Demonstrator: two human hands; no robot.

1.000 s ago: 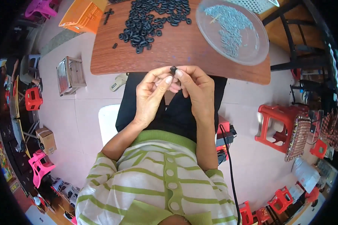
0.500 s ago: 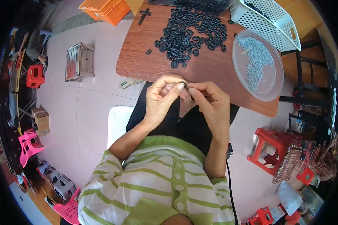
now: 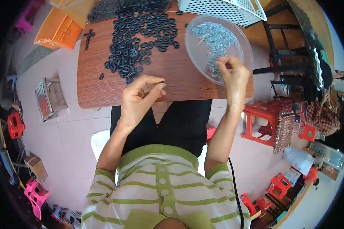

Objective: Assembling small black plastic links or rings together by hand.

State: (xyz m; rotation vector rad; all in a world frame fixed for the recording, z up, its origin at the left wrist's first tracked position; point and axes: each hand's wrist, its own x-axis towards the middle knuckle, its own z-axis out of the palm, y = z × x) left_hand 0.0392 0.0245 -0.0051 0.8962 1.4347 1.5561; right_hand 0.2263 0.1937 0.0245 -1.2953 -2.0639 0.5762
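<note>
Between thumb and forefinger, my left hand (image 3: 138,97) pinches a small black oval piece (image 3: 162,82) just over the table's near edge. My right hand (image 3: 233,74) is above the near side of a clear round tray (image 3: 193,57), its thumb and fingertips close together. What those fingertips hold, if anything, I cannot make out. Many small silvery metal pins (image 3: 218,38) lie heaped in the tray. Left of it, a loose spread of black oval pieces with holes (image 3: 122,57) covers part of the brown wooden table (image 3: 99,87).
A white perforated basket (image 3: 225,9) and a clear container of black pieces (image 3: 126,8) stand along the far edge. At the table's left are a dark cross-shaped item (image 3: 88,39) and an orange crate (image 3: 57,30). A red stool (image 3: 260,118) stands on the right.
My hands have parted. The right one has moved away to the right, over the tray of pins, while the left keeps its pinch. The whole view has shifted toward the right.
</note>
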